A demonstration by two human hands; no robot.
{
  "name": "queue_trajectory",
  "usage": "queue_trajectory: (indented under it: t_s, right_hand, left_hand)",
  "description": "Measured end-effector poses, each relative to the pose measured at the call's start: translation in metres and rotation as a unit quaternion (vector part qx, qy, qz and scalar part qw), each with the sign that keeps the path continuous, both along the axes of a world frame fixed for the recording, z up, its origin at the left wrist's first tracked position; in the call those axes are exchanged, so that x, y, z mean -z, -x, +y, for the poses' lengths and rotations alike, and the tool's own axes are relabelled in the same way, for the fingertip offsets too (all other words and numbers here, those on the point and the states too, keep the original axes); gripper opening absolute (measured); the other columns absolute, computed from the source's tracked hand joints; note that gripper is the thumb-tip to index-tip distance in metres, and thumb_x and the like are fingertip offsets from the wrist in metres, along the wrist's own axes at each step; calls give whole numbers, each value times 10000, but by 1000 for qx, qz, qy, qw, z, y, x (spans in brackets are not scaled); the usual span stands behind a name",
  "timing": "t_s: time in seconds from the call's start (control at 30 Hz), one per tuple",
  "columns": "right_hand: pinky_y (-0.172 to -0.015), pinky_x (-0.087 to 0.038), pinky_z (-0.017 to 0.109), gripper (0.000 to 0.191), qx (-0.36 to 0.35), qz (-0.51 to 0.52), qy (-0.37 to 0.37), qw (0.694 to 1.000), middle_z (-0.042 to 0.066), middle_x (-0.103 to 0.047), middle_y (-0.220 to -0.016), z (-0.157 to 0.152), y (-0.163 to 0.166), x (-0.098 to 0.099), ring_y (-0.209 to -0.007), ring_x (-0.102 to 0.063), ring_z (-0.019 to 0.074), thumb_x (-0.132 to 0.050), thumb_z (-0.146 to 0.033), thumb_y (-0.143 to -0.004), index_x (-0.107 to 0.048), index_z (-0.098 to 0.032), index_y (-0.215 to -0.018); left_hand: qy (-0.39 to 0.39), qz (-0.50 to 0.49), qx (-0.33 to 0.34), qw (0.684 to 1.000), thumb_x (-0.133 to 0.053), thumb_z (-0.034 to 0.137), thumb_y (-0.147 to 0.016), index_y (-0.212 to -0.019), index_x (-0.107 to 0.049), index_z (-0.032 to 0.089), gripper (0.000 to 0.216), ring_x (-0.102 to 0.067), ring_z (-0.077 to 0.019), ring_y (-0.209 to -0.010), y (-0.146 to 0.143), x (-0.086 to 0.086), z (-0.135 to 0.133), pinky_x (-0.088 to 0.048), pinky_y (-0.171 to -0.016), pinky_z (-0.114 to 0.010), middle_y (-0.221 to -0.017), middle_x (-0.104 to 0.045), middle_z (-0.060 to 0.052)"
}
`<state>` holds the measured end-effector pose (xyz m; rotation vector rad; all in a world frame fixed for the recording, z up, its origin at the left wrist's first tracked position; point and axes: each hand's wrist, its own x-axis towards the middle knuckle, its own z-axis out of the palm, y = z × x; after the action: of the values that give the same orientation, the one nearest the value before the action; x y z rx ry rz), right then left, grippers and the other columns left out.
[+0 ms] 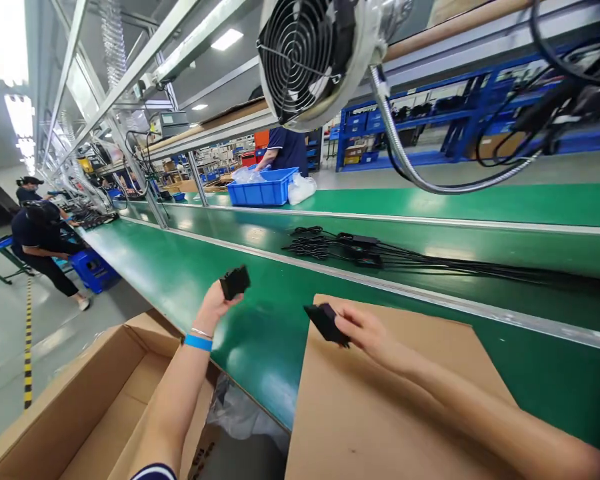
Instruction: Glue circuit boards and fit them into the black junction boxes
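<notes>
My left hand [217, 304], with a blue band at the wrist, is closed around a small black block-shaped part [235, 282] above the green bench top. In my right hand [363, 330] is a flat black rectangular piece [327, 323], gripped at its right end and tilted. That hand is over a brown cardboard sheet [380, 393] lying on the bench. The exact kind of both black parts cannot be made out. Below my left forearm stands an open cardboard box [105, 400], with its visible inside bare.
Black cables with small boxes [363, 250] lie along the green belt [260, 237] behind a metal rail. A round fan [305, 60] with a metal hose hangs overhead. A blue bin [260, 190] is farther back, near a person [285, 150]. Other people [43, 233] work at left.
</notes>
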<state>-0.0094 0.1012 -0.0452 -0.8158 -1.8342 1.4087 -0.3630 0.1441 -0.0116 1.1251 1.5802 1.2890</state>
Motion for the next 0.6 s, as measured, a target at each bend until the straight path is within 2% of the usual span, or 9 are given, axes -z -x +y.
queue_trajectory:
  t_s: [0.03, 0.1, 0.17, 0.23, 0.33, 0.47, 0.53, 0.6]
  right_hand:
    - [-661, -480, 374, 360, 30, -43, -80, 995, 48, -552, -769, -13, -17, 11, -698, -512, 190, -464, -540, -957, -500, -218, -799]
    - [-689, -468, 399, 264, 69, -139, -232, 960, 73, -566, -821, -36, -49, 34, -756, -510, 221, -470, -430, -970, -542, -228, -815]
    - [-704, -474, 406, 202, 90, -217, -315, 920, 89, -578, -878, -55, -76, 52, -798, -523, 237, -450, -341, -976, -567, -237, -849]
    - [-720, -483, 396, 172, 108, -257, -342, 897, 86, -583, -890, -67, -100, 61, -812, -533, 231, -444, -283, -978, -572, -236, -873]
    - [-765, -479, 390, 165, 145, -275, -375, 873, 89, -590, -897, -76, -129, 60, -840, -526, 224, -445, -252, -981, -589, -216, -910]
    - [-772, -459, 390, 206, 183, -309, -376, 854, 102, -578, -909, -86, -150, 53, -857, -502, 229, -409, -243, -994, -593, -192, -915]
    - [-759, -451, 375, 195, 187, -323, -380, 846, 95, -570, -897, -96, -150, 52, -850, -494, 225, -414, -234, -989, -584, -192, -903]
    - [-738, -443, 358, 176, 191, -332, -385, 840, 84, -561, -881, -106, -147, 54, -823, -483, 215, -428, -224, -979, -571, -196, -880]
  left_hand:
    - [-9, -18, 32, 999, -561, 436, -960, -1157, -612, 144, 356, -662, -191, -913, -21, 2, -4, -578, -801, -396, -1053, -669, -81]
    - [-23, -39, 99, 994, -547, 476, -935, -1061, -654, 157, 359, -676, -212, -852, -64, 6, -9, -580, -765, -415, -943, -700, -86]
    - [-33, -42, 167, 985, -572, 515, -881, -1001, -680, 166, 384, -682, -231, -807, -108, 8, -9, -574, -734, -420, -889, -717, -99]
    - [-36, -26, 234, 971, -623, 537, -821, -980, -696, 163, 413, -677, -228, -767, -154, 9, -2, -561, -709, -403, -871, -723, -104]
    - [-42, 32, 319, 946, -710, 487, -764, -929, -724, 144, 381, -667, -214, -764, -230, 11, 19, -536, -738, -375, -860, -728, -95]
    - [-75, 161, 372, 911, -743, 339, -794, -985, -731, 156, 265, -654, -242, -1012, -327, 21, 38, -481, -956, -423, -1044, -730, -101]
    - [-98, 227, 391, 887, -710, 319, -846, -1029, -712, 165, 239, -617, -241, -1122, -359, 26, 39, -435, -1040, -467, -1150, -703, -103]
    - [-115, 284, 416, 856, -673, 308, -882, -1020, -707, 172, 197, -612, -228, -1135, -376, 31, 34, -429, -1054, -479, -1169, -695, -92]
